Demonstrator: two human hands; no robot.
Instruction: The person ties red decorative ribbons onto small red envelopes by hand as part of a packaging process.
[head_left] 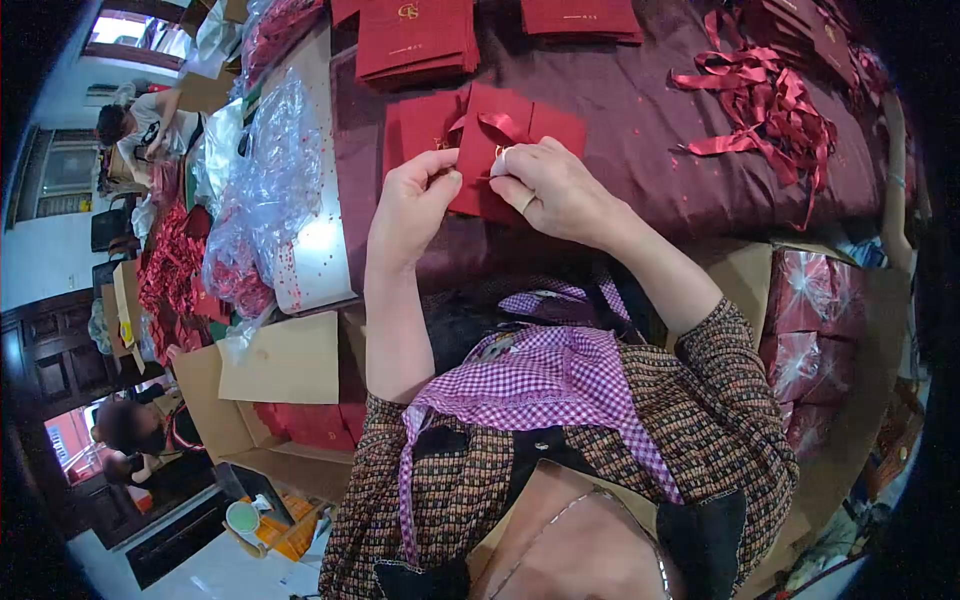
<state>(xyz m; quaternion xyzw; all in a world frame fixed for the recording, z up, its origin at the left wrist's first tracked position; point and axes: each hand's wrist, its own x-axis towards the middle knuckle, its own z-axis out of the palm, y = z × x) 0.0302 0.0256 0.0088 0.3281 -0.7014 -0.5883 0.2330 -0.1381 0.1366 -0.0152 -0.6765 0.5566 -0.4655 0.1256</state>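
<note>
We hold a red card up in both hands, just above the near edge of the dark purple tablecloth. Our left hand pinches the card's left edge between thumb and forefinger, with the other fingers curled in. Our right hand is closed on the card's right side, its fingertips pressed together just below the red ribbon bow that sits at the card's top. A ring shows on one finger of that hand.

Behind the card, flat on the cloth, lie more red cards, touching it from our view. Farther back is a stack of red cards with gold print. A loose pile of ribbons lies well apart to the right.

To the left, a crumpled clear plastic bag rests on a pale table. Below it stands an open cardboard box. To our right, wrapped red packs fill another box. At the far left, a seated person bends over their own work.
</note>
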